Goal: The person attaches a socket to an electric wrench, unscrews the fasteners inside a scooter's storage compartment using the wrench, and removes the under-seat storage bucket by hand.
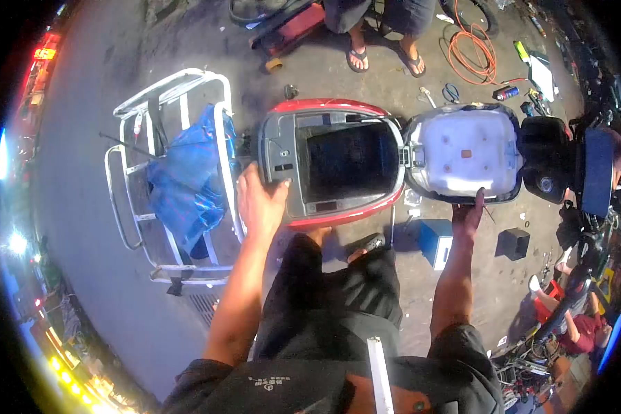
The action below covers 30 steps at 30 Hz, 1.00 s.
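Note:
A red scooter body (332, 222) has its seat (470, 148) tipped open on a hinge, pale underside up. Behind the hinge lies an exposed storage compartment (348, 162) with a dark interior. My left hand (259, 203) rests on the grey rear edge of the compartment, thumb and fingers apart. My right hand (468, 214) grips the near edge of the raised seat, with one fingertip over the rim and the other fingers hidden below. To the left, a white metal rack (224, 138) has a crumpled blue tarp (190, 183) on it.
Another person's sandalled feet (359, 58) stand across from me. An orange hose (476, 58) lies coiled at upper right. A blue box (435, 238) and a dark box (513, 243) sit on the ground near my right arm. Someone in red (578, 331) is at lower right.

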{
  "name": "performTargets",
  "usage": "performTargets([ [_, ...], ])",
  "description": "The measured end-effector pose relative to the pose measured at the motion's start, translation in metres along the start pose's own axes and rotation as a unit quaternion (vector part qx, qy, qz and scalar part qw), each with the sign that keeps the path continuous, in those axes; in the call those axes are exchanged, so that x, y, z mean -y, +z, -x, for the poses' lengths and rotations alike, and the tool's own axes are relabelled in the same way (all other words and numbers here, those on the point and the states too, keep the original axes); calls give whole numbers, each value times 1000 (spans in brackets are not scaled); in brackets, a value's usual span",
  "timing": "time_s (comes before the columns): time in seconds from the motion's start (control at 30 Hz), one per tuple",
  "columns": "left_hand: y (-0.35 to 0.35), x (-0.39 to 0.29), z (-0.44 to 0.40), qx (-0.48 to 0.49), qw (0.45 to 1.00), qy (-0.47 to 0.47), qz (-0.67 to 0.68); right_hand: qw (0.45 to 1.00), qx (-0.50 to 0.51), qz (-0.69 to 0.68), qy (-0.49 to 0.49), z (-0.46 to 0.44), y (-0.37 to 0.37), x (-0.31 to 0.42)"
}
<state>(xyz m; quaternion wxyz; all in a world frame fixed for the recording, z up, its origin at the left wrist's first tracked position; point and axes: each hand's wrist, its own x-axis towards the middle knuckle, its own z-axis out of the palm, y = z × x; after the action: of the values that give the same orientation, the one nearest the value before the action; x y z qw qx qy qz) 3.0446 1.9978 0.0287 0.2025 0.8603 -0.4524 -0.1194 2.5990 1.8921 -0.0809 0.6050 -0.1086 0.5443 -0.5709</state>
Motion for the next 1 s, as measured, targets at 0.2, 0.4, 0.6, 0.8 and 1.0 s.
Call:
performTargets([
  [0.2,17,-14,-16,35,993,-64,-91,999,7,-38,27,-9,9,4],
  [0.4,22,-35,-4,9,988,-65,-143,993,-48,68,-79,26,28,25],
  [0.6,34,-42,-17,-12,979,-160,-126,941,-107,266,-181,81,96,58],
  [0.8,30,-19,-32,-42,975,-217,-31,932,-79,285,-209,113,116,71],
  [1.0,-19,-19,-40,26,926,-239,292,902,-89,339,-253,126,121,125],
])
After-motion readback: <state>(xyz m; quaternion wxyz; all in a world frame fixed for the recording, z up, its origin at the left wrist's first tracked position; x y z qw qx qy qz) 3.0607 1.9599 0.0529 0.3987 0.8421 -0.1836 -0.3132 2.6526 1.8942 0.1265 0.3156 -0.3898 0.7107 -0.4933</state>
